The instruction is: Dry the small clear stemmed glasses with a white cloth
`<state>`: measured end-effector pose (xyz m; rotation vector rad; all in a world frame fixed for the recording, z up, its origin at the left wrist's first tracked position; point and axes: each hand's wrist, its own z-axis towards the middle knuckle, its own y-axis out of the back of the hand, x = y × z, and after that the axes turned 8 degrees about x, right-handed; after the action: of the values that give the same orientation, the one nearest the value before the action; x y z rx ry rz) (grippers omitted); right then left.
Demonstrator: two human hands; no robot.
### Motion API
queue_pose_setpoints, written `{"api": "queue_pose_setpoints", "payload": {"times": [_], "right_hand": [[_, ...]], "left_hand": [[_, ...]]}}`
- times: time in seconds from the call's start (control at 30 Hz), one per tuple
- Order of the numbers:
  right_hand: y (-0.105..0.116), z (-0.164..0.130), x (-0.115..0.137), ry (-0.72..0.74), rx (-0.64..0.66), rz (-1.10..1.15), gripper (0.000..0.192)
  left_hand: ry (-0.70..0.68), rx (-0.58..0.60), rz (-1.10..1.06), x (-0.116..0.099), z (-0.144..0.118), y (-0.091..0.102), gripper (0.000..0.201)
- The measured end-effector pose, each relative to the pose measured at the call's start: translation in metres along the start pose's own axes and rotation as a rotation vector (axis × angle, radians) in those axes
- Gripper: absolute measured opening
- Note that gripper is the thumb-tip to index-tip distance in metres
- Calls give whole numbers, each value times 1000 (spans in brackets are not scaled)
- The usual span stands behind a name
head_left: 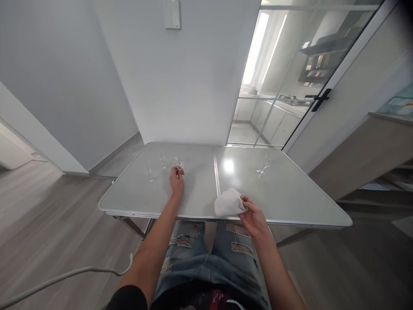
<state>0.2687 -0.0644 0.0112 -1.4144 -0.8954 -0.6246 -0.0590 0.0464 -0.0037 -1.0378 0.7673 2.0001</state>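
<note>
Left hand pinching a clear glass at ten o'clock on the worktop; right hand clutching a white cloth at six.

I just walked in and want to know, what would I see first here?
First you would see the grey folding table in the middle, shining under the light. At its near edge the right hand has its grip on a white cloth. Further back on the left half, the left hand touches one of several clear glasses, and one more clear glass stands alone on the right half.
</note>
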Motion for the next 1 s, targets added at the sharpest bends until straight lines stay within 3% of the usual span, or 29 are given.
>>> {"api": "queue_pose_setpoints", "payload": {"times": [0.17,0.27,0.33,0.4,0.47,0.57,0.63,0.7,0.77,0.83,1.0], "right_hand": [[-18,0,26,450,53,-614,15],[-29,-2,51,622,92,-949,7],[-36,0,64,675,96,-1032,6],[-41,6,68,673,23,-929,6],[-42,19,65,619,-106,-650,24],[-41,45,54,423,-230,-209,52],[-41,62,50,324,-294,-50,54],[-46,74,49,382,-378,-4,50],[-54,79,49,551,-441,-108,44],[-65,76,46,659,-393,-364,40],[-81,56,21,595,56,-964,31]], "left_hand": [[-59,147,-8,-30,-45,-21,15],[-112,225,90,-37,-61,-29,14],[-146,255,154,-38,-65,-31,14],[-180,276,199,-37,-67,-32,16],[-218,299,232,-35,-69,-33,16],[-291,355,274,-33,-70,-34,15],[-346,400,299,-34,-70,-34,14],[-392,438,322,-35,-71,-35,14],[-422,460,340,-36,-71,-36,15],[-438,478,350,-36,-71,-36,16],[-428,492,356,-34,-70,-36,18]]}}
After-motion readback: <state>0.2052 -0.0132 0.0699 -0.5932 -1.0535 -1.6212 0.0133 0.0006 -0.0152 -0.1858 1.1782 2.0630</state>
